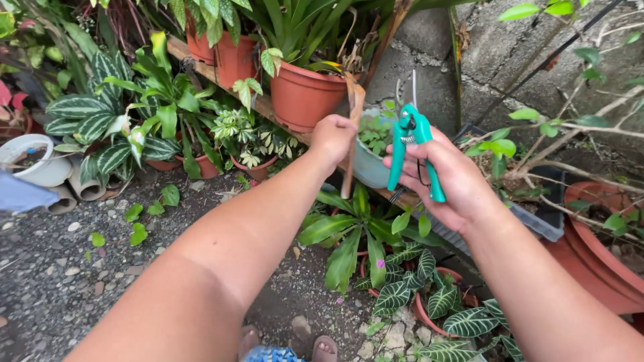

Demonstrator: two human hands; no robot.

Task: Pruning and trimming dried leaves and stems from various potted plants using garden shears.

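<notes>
My left hand (332,137) is closed around a dry brown leaf strip (351,127) that hangs down in front of the potted plants. My right hand (456,177) grips teal-handled pruning shears (410,144), blades pointing up beside a small grey-blue pot (369,164) with tiny green sprouts. The two hands are close together, the shears just right of the dry leaf.
Terracotta pots (303,94) sit on a wooden plank (268,107) at the back. Striped-leaf plants (100,127) grow left and bottom right (436,302). A concrete wall (496,60) stands behind, a large terracotta pot (604,255) at right, white pots (33,161) at left, gravel ground (67,268) below.
</notes>
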